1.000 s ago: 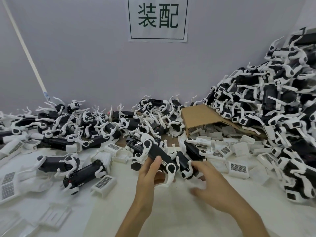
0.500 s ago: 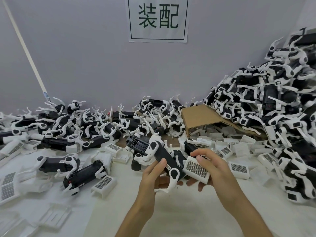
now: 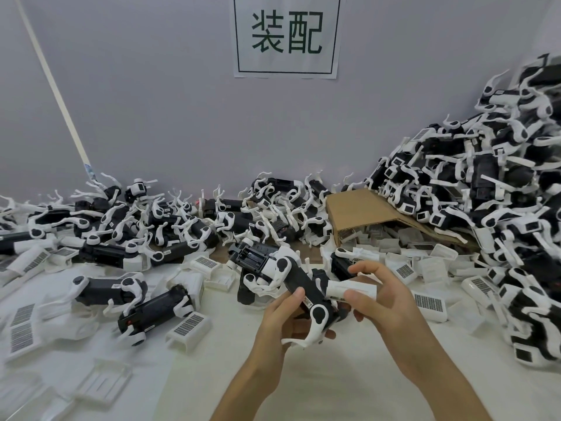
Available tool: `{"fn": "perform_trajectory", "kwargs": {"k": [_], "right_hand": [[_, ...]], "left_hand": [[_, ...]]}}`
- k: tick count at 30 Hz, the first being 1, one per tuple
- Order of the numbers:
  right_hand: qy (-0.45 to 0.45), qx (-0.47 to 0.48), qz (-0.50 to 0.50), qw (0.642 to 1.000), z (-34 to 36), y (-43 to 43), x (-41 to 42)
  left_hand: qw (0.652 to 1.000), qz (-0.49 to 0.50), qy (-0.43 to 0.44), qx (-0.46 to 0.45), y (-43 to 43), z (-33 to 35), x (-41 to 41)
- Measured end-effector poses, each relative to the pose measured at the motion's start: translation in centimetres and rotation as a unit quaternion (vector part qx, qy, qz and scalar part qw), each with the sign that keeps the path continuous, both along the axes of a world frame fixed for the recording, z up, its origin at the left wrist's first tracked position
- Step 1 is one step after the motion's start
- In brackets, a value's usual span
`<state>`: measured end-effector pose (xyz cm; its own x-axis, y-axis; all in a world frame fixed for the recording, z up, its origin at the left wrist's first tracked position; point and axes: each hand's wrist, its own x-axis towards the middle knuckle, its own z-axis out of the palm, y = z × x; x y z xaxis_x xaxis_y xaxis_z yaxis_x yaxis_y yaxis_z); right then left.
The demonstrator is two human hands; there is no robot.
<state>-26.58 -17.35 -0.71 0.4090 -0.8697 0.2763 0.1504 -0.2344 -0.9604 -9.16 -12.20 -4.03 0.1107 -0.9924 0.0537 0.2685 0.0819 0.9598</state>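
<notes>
Has turned the white cover (image 3: 352,289) from grille-forward to edge-on since half a second ago, butting it against the black toy body (image 3: 303,287). Pinches that cover in the right hand (image 3: 391,308) between thumb and fingers (image 3: 365,268), likely to line it up for a snap-fit. Grips the body in the left hand (image 3: 282,322), just above the tabletop (image 3: 212,375), thumb on top, probably as a brace. Small label on the body: too blurred to read. Beyond: loose grilled covers (image 3: 189,326), a cardboard box (image 3: 361,211), heaps of toys (image 3: 485,192). Reads 装配 on the wall sign (image 3: 287,33).
</notes>
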Motion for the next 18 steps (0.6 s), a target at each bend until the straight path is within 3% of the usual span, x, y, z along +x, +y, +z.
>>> {"fn": "perform_trajectory", "kwargs": {"k": [7,18], "right_hand": [[-0.062,0.030,0.012,0.998,-0.70,-0.31,0.25],[-0.044,-0.007,0.019,0.999,-0.62,0.01,0.27]], "left_hand": [[0.999,0.002,0.033,0.018,0.02,0.08,0.08],[0.999,-0.028,0.031,0.017,0.11,0.11,0.40]]}}
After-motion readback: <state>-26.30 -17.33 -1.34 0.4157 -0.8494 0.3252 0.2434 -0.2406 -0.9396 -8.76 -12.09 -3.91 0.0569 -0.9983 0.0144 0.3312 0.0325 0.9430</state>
